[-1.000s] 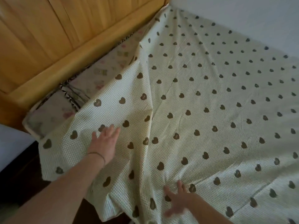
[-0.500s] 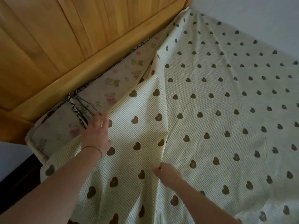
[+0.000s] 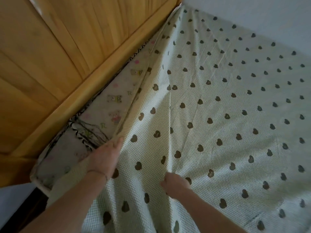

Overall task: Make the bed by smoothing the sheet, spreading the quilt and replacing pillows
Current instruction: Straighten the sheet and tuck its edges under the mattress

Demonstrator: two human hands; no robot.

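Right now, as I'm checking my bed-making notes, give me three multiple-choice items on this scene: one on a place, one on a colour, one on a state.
1. Where is the left hand?
A. at the sheet's edge
B. on the headboard
C. on the wall

2. What colour are the hearts on the sheet?
A. red
B. dark brown
C. blue

3. How does the sheet lie by the right hand?
A. flat
B. ridged in a fold
C. rolled up

A: its fingers meet the edge beside the bare mattress. B: brown prints. B: a crease runs up from it.

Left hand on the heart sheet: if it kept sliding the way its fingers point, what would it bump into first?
Probably the bare strip of mattress with bear prints, just past the sheet edge under the left hand; beyond it, the wooden headboard.
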